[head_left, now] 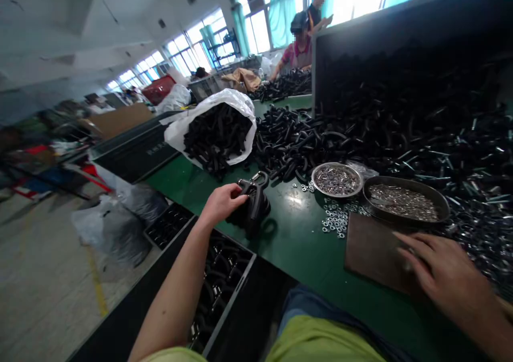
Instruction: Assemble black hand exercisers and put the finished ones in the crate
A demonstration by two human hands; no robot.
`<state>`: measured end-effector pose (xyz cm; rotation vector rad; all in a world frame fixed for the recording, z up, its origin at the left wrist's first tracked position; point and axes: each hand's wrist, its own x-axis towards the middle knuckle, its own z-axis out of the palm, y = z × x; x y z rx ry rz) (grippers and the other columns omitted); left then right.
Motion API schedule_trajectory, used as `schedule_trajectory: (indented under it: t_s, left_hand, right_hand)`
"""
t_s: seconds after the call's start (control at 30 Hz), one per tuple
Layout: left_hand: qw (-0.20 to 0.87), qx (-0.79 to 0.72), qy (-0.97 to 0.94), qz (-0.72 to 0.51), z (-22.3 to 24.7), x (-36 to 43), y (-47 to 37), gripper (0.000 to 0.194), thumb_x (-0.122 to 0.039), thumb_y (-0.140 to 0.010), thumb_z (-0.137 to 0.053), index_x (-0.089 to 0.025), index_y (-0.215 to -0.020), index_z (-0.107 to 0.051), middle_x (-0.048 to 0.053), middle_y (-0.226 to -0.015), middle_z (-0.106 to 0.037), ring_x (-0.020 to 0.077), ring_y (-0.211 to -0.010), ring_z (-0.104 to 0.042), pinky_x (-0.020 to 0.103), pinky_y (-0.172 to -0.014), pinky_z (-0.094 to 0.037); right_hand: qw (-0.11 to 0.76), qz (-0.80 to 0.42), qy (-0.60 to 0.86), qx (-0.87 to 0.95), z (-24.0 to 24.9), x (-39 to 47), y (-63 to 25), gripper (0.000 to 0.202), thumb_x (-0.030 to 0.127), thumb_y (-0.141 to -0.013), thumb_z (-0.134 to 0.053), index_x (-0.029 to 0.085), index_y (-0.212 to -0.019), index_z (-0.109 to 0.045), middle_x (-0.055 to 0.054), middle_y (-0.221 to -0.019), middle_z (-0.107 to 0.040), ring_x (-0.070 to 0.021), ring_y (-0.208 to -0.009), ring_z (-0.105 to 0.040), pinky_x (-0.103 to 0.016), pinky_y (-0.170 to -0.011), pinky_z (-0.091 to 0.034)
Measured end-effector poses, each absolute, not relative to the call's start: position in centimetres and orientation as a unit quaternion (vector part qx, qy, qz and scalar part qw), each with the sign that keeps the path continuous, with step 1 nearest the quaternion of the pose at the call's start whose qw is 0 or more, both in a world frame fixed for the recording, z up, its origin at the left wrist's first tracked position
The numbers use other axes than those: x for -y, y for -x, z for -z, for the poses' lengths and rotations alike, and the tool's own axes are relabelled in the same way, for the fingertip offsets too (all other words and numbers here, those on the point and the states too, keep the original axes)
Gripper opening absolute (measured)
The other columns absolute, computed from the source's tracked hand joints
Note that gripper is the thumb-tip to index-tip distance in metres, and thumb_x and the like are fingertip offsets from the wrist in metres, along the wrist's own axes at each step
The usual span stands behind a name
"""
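Note:
My left hand (225, 202) is closed on a black part (254, 201) with a metal piece at its top, among a small stack of similar black parts on the green table (292, 249). My right hand (444, 268), blurred, is over the right side of a brown board (372, 249). Its thumb and fingers pinch something small that I cannot make out. Behind the board are a round dish (337, 179) of small metal pieces and a dark oval tray (404, 199) of more metal pieces. Small metal rings (336, 217) lie scattered beside the board.
A white bag (180, 135) of black parts lies open at the back left. Black parts (296, 143) are heaped behind the dishes. Below my left arm stands a crate (240, 282) of black parts. Two people (300, 54) are across the table.

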<state>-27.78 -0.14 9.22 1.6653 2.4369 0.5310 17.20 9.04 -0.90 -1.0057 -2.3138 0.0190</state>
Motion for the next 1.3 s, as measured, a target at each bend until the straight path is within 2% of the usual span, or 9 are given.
schedule_trajectory:
  t_s: [0.2,0.33,0.43,0.57,0.7,0.83,0.93,1.1,1.3]
  left_hand:
    - [0.117,-0.827,-0.525,-0.165,-7.2,1.2,31.5,0.038,-0.054,-0.075,-0.053,-0.019,-0.083,-0.067,0.004,-0.083,-0.067,0.019,-0.075,-0.059,0.025,-0.063,-0.039]
    - [0.338,-0.815,-0.406,-0.237,-7.4,1.4,33.4,0.062,-0.069,-0.077,-0.04,-0.016,-0.09,-0.068,0.007,-0.091,-0.069,0.0215,-0.088,-0.059,0.027,-0.071,-0.044]
    - [0.466,-0.783,-0.332,-0.242,-6.8,1.1,34.2,0.07,-0.072,-0.08,-0.029,-0.015,-0.09,-0.068,0.008,-0.09,-0.07,0.0206,-0.087,-0.061,0.03,-0.073,-0.047]
    - [0.565,-0.725,-0.275,-0.281,-4.8,-0.3,33.8,0.072,-0.072,-0.082,-0.021,-0.019,-0.096,-0.068,0.006,-0.092,-0.071,0.0197,-0.083,-0.063,0.034,-0.074,-0.049]
    - [0.616,-0.674,-0.236,-0.333,-3.4,-0.6,33.1,0.066,-0.072,-0.077,-0.039,-0.015,-0.095,-0.068,0.009,-0.096,-0.071,0.0219,-0.087,-0.064,0.035,-0.079,-0.05]
    - [0.552,-0.649,-0.298,-0.43,-3.8,1.6,31.9,0.058,-0.061,-0.079,-0.05,-0.014,-0.11,-0.064,0.007,-0.109,-0.067,0.0226,-0.102,-0.061,0.035,-0.093,-0.045]
    - [0.437,-0.64,-0.401,-0.489,-3.8,3.5,30.3,0.048,-0.046,-0.08,-0.058,-0.017,-0.119,-0.059,0.003,-0.121,-0.062,0.0217,-0.118,-0.052,0.036,-0.103,-0.037]
    - [0.411,-0.611,-0.479,-0.478,-0.5,5.4,27.1,0.052,-0.022,-0.062,-0.078,-0.024,-0.112,-0.063,0.001,-0.123,-0.061,0.0217,-0.121,-0.05,0.037,-0.108,-0.033]
    - [0.458,-0.562,-0.455,-0.517,2.3,5.2,24.1,0.055,-0.022,-0.068,-0.074,-0.025,-0.121,-0.058,0.003,-0.129,-0.057,0.0226,-0.123,-0.049,0.041,-0.106,-0.038]
  right_hand:
    - [0.255,-0.438,0.326,0.798,-2.2,-8.8,-0.7,0.035,0.042,-0.086,-0.048,0.022,-0.112,-0.061,-0.009,-0.111,-0.062,-0.0214,-0.097,-0.06,-0.04,-0.083,-0.05]
    - [0.206,-0.639,0.376,0.639,-2.3,-8.7,8.8,0.06,0.059,-0.081,-0.048,0.021,-0.126,-0.051,-0.015,-0.122,-0.058,-0.023,-0.104,-0.06,-0.038,-0.078,-0.053]
    - [0.172,-0.657,0.393,0.62,-1.8,-8.9,13.8,0.069,0.069,-0.081,-0.035,0.024,-0.133,-0.042,-0.016,-0.129,-0.053,-0.0245,-0.103,-0.06,-0.04,-0.07,-0.054]
    - [0.159,-0.686,0.401,0.586,-1.3,-8.7,18.1,0.06,0.068,-0.08,-0.038,0.025,-0.119,-0.054,-0.012,-0.117,-0.061,-0.0239,-0.095,-0.062,-0.036,-0.064,-0.053]
    - [0.175,-0.694,0.42,0.558,-0.8,-8.0,19.7,0.049,0.056,-0.078,-0.05,0.025,-0.116,-0.052,-0.007,-0.109,-0.064,-0.0216,-0.089,-0.062,-0.032,-0.062,-0.052]
    - [0.298,-0.603,0.317,0.668,-1.3,-7.5,18.9,0.043,0.05,-0.083,-0.046,0.024,-0.117,-0.052,-0.005,-0.11,-0.06,-0.022,-0.104,-0.056,-0.038,-0.083,-0.048]
    - [0.392,-0.448,0.225,0.772,-2.2,-7.3,17.2,0.044,0.046,-0.083,-0.05,0.025,-0.122,-0.051,-0.007,-0.132,-0.045,-0.0254,-0.126,-0.039,-0.045,-0.101,-0.035]
    - [0.326,-0.441,0.096,0.831,-0.9,-6.7,14.1,0.088,0.054,-0.074,-0.06,0.027,-0.145,-0.016,-0.009,-0.154,-0.013,-0.0299,-0.138,-0.021,-0.049,-0.107,-0.027]
    - [0.206,-0.581,0.16,0.771,1.7,-6.3,12.7,0.106,0.055,-0.076,-0.058,0.023,-0.146,0.016,-0.015,-0.147,-0.031,-0.0271,-0.133,-0.035,-0.046,-0.103,-0.034]
